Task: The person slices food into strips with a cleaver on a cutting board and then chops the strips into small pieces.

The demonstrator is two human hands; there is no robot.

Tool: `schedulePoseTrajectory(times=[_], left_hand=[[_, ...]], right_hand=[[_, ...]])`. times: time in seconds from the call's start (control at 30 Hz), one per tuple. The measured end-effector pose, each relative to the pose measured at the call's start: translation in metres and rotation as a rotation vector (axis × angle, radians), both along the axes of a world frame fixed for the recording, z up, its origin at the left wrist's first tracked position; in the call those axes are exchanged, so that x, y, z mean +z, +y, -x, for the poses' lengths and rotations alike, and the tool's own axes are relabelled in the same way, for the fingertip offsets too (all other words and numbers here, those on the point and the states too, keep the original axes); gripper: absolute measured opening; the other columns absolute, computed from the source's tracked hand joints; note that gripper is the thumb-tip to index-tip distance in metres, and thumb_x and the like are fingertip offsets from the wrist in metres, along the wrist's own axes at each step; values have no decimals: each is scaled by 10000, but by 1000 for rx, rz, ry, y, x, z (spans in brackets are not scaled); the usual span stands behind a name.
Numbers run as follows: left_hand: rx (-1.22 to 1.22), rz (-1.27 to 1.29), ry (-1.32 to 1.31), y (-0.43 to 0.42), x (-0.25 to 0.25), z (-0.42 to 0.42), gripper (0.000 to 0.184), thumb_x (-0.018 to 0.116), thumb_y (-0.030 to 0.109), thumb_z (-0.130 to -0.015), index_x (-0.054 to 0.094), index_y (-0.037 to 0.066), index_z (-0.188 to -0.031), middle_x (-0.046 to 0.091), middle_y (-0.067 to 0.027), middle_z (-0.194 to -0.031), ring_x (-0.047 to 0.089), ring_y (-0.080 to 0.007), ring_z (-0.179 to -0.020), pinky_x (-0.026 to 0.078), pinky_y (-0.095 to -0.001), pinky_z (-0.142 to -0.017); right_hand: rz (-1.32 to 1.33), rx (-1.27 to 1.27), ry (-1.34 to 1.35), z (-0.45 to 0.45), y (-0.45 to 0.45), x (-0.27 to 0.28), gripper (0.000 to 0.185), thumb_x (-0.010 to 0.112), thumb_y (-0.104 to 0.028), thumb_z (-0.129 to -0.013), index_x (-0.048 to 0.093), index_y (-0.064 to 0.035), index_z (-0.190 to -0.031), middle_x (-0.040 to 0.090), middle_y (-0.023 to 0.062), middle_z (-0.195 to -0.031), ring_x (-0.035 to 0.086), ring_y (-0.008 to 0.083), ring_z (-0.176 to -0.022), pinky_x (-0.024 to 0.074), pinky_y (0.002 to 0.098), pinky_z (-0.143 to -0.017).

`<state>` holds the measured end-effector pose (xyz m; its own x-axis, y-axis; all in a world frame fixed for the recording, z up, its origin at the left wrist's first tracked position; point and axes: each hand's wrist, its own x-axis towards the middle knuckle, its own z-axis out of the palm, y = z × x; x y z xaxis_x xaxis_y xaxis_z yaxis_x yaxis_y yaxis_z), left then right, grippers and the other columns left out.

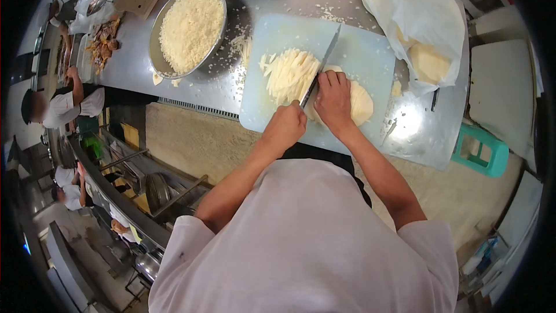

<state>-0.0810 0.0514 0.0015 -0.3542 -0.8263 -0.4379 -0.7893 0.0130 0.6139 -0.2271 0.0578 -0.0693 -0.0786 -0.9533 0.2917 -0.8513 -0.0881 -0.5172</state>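
My left hand (284, 125) is closed around the handle of a long kitchen knife (328, 53), its blade slanting up and to the right over the cutting board (263, 101). Beside the blade, my right hand (334, 101) presses down with bent fingers on a pale, peeled vegetable (361, 104), which looks partly sliced; its exact kind I cannot tell. Left of the knife lies a heap of thin pale strips (291, 75). Part of the vegetable is hidden under my right hand.
A metal bowl (152, 40) heaped with small pale bits stands left on the steel table (136, 78). At right a white plastic bag (417, 6) holds a pale block (428, 64). A green stool (495, 159) stands at the right; other people work at far left.
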Motion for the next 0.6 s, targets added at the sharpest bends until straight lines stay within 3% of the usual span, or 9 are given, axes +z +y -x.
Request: schedulePoseTrajectory(times=[0.03, 0.1, 0.2, 0.3, 0.33, 0.43, 0.5, 0.6], left_hand=[[3, 7, 1, 0, 17, -2, 160, 531, 53, -844, 568, -102, -838, 612, -319, -756, 613, -482, -752, 487, -521, -675], [10, -58, 15, 10, 40, -12, 203, 485, 95, -906, 522, -93, -840, 577, -275, -623, 594, -367, -477, 466, -441, -487], [4, 60, 47, 25, -12, -19, 235, 482, 115, -920, 518, -93, -817, 565, -256, -582, 587, -328, -439, 457, -431, -454], [-31, 151, 100, 10, -24, -6, 257, 479, 126, -931, 515, -91, -798, 563, -228, -554, 588, -291, -421, 455, -409, -427], [10, -8, 18, 4, 1, 0, 253, 486, 124, -929, 520, -88, -794, 565, -229, -554, 599, -297, -434, 460, -410, -432], [-10, 25, 41, 13, 28, -14, 224, 491, 103, -915, 530, -94, -815, 572, -245, -573, 602, -323, -447, 469, -422, -454], [0, 33, 52, 21, -7, -15, 220, 499, 101, -907, 540, -97, -820, 588, -256, -609, 614, -348, -488, 482, -435, -487], [-21, 64, 63, 14, -19, -4, 220, 516, 104, -893, 558, -105, -838, 618, -276, -688, 636, -397, -601, 505, -457, -572]], right_hand=[[23, -11, 12, -1, -3, -3, 348, 645, -10, -635, 568, -37, -973, 532, 107, -963, 484, 307, -950, 402, 412, -815], [37, -28, 19, -1, -2, -6, 353, 646, -8, -629, 566, -37, -971, 530, 108, -963, 484, 308, -949, 401, 413, -815], [18, -43, 18, -3, -1, -5, 363, 652, -5, -621, 563, -34, -971, 531, 108, -971, 485, 308, -953, 403, 414, -814], [14, -7, 14, 0, 1, 1, 351, 641, -2, -634, 562, -26, -975, 531, 113, -971, 486, 309, -957, 404, 415, -815], [22, -2, 22, 0, 2, 0, 345, 635, 0, -638, 561, -24, -974, 531, 115, -971, 486, 310, -960, 406, 415, -818], [41, -26, 18, -2, -2, -4, 333, 625, 6, -643, 556, -21, -968, 529, 123, -970, 486, 314, -959, 408, 419, -825], [52, -52, 13, -4, 0, -5, 328, 620, 9, -644, 552, -22, -964, 526, 127, -969, 485, 317, -957, 408, 422, -829], [34, -63, 27, -4, -1, -1, 306, 613, 13, -649, 547, -20, -946, 524, 132, -959, 485, 323, -948, 410, 424, -829]])
